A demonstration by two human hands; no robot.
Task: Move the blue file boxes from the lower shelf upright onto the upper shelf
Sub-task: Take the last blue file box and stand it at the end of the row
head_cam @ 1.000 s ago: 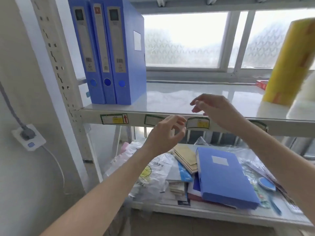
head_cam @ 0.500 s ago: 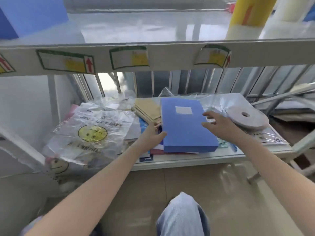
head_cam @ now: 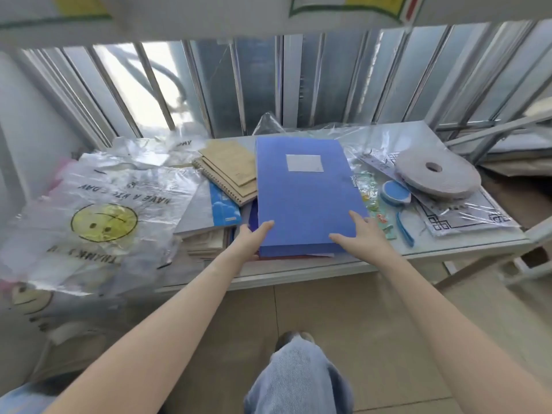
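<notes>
So the flat blue plastic file box [head_cam: 304, 192] with a pale label is lying on a pile of papers on the white lower shelf [head_cam: 298, 271], just right of the brown spiral notebooks [head_cam: 230, 171]. Left hand [head_cam: 249, 239] is pressed to the box's near left corner and right hand [head_cam: 363, 239] lies on its near right corner, fingers loosely spread, neither grip closed around it. A grey tape roll [head_cam: 436, 174] sits well right of the box

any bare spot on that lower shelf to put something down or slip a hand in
Barely. A bare strip of the lower shelf runs along the front edge below the blue file box, plus a corner at back right behind the grey tape roll. Elsewhere it is crowded: plastic bags left, notebooks centre.
</notes>
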